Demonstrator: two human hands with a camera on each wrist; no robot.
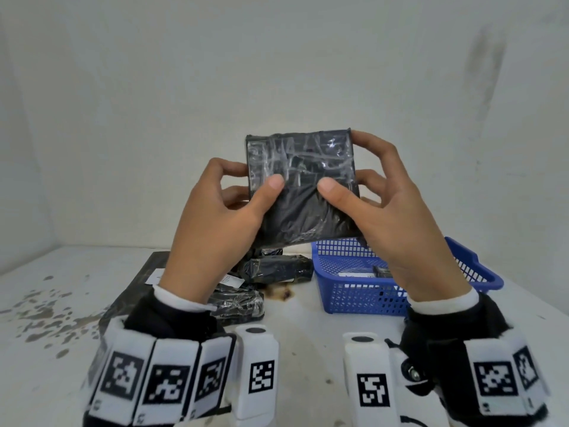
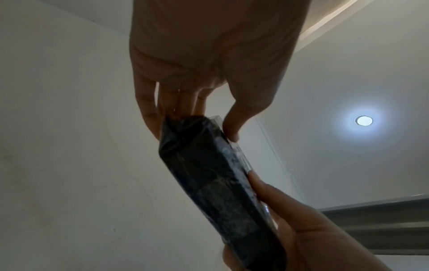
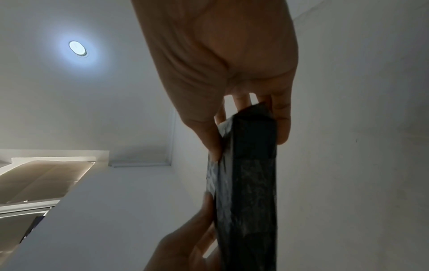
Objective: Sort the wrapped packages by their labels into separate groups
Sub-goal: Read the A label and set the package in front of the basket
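Note:
Both hands hold a flat black plastic-wrapped package (image 1: pixel 303 186) upright above the table, its taped face toward me with no label showing. My left hand (image 1: pixel 221 211) pinches its left edge, thumb on the front and fingers behind. My right hand (image 1: pixel 388 204) pinches the right edge the same way. In the left wrist view the package (image 2: pixel 209 174) shows edge-on below the left hand (image 2: pixel 197 82); the right wrist view shows the package (image 3: pixel 250 183) under the right hand (image 3: pixel 232 73). Several more black packages (image 1: pixel 277 268) lie on the table below, one with a white label (image 1: pixel 232 280).
A blue mesh basket (image 1: pixel 354 298) stands at the right of the table, holding a labelled item. A large flat black parcel (image 1: pixel 138 282) lies at the left under the small packages. The white table (image 1: pixel 308 349) has dark stains. A wall stands close behind.

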